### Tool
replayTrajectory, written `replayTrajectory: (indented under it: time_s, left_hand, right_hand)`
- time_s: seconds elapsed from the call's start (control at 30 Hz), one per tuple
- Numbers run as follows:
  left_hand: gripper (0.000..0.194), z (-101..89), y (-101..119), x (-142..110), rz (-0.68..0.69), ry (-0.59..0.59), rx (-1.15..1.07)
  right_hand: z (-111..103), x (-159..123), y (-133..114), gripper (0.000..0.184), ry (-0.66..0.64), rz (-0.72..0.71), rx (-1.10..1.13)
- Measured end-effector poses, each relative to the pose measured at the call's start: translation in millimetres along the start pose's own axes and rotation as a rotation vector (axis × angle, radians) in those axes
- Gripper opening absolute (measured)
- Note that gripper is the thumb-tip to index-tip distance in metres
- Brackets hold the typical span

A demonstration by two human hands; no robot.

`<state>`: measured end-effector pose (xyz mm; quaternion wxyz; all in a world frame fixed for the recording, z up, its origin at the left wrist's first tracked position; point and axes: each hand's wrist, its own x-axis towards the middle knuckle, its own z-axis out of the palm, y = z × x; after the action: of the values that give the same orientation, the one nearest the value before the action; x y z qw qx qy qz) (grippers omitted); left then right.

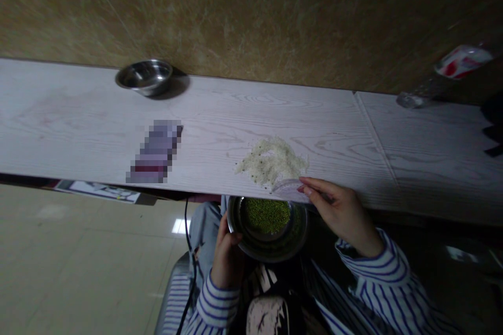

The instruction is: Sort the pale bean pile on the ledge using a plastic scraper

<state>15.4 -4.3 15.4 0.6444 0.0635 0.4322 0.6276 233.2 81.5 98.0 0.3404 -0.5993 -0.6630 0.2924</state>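
Observation:
My left hand [228, 254] grips the left rim of a stainless steel bowl [271, 252], its thumb over the edge. The bowl is below the table's front edge, with green mung beans [269, 214] lying in it. Between the thumb and fingers of my right hand [341, 207] is a thin, clear plastic piece with a curved edge [290, 189], perhaps a lid. It touches or lies just over the tabletop at the front edge, beside a spread heap of white rice [273, 159]. A few dark or green beans are scattered among the grains, mostly on the left.
A second steel bowl [144, 77] stands by the wall at the back left. A blurred-out flat rectangular object [155, 152] lies nearer the front. At the right, a clear bottle with a red-and-white label [444, 76] is near the wall. A black cable [189, 251] hangs beside my leg.

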Motion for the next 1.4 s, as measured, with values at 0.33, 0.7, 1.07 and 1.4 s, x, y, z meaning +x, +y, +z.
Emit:
replayTrajectory:
  time_s: [0.33, 0.7, 1.07, 1.4]
  left_hand:
    - [0.05, -1.4, -1, 1, -0.001, -0.002, -0.011]
    - [0.055, -7.7, -5, 7, 0.018, 0.015, 0.016]
    - [0.051, -3.0, 2, 2, 0.015, -0.02, -0.005]
    - [0.052, -4.1, -1, 4, 0.015, -0.032, -0.017]
  right_hand:
    - [6, -2, -5, 0.028, 0.055, -0.046, 0.005]
    - [-3, 0, 9, 0.03, 0.134, 0.041, -0.043]
    - [3, 0, 1, 0.031, 0.066, 0.027, -0.011]
    - [12, 0, -2, 0.03, 0.051, -0.044, 0.018]
